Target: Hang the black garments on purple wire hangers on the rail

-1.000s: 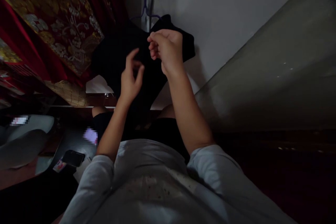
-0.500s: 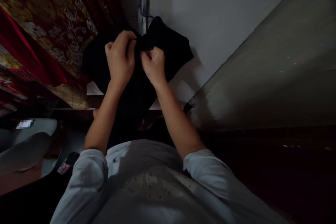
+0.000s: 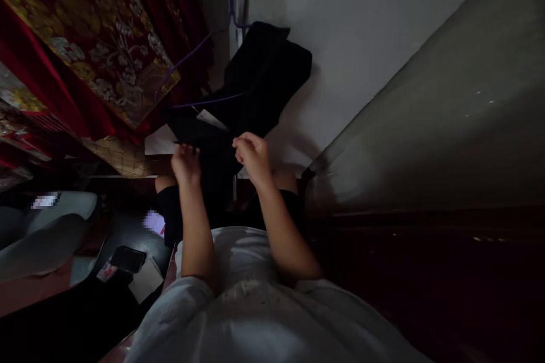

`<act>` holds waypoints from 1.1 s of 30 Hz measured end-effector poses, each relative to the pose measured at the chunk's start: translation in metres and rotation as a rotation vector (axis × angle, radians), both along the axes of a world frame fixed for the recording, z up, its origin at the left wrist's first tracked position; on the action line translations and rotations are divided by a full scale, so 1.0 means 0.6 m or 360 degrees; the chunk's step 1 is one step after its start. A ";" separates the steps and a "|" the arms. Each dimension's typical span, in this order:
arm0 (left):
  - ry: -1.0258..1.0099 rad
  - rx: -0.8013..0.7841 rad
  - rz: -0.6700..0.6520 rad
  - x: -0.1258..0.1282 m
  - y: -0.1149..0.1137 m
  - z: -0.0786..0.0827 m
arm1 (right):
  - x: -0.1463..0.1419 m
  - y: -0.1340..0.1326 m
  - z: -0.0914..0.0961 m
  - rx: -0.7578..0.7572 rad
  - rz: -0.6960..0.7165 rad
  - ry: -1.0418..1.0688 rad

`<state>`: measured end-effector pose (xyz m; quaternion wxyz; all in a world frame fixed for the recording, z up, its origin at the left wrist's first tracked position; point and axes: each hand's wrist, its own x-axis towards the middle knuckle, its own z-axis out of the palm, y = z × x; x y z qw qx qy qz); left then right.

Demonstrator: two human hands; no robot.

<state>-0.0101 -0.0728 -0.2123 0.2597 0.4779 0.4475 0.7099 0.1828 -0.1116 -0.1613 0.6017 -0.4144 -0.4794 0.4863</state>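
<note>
A black garment hangs partly on a thin purple wire hanger. The cloth covers the hanger's right side, while its left side is bare. A small white tag lies against the dark cloth. My left hand, fingers curled, is closed at the garment's lower left edge. Across from it, my right hand is closed with its fingertips pinched on the cloth near the front. Darkness hides exactly how much fabric each hand grips.
Red embroidered cloth hangs at the left beside a metal pole. A dark phone and papers lie on a surface at lower left. A grey slanted panel stands at the right.
Both hands have come down toward my body from the top of the garment. The garment's left side has slipped off the hanger, baring the purple wire and the white tag.
</note>
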 end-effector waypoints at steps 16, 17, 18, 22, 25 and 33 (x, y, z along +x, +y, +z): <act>0.0104 0.0094 -0.0299 0.144 -0.102 0.076 | 0.059 -0.004 -0.010 0.0162 0.0479 -0.0263; 0.0151 0.0140 -0.0265 0.146 -0.106 0.084 | 0.052 -0.011 -0.005 0.0210 0.0604 -0.0317; 0.0206 0.0195 -0.0216 0.146 -0.109 0.091 | 0.045 -0.017 0.000 0.0259 0.0674 -0.0369; 0.0448 0.0375 0.0035 0.120 -0.099 0.113 | 0.022 -0.023 0.021 0.0309 0.0715 -0.0506; 0.0516 0.0253 -0.0228 0.086 -0.079 0.113 | 0.026 0.004 0.045 0.0223 0.0558 -0.0502; 0.1678 -0.0332 -0.1099 -0.001 -0.028 0.099 | 0.130 0.157 0.118 0.0542 -0.0158 -0.0530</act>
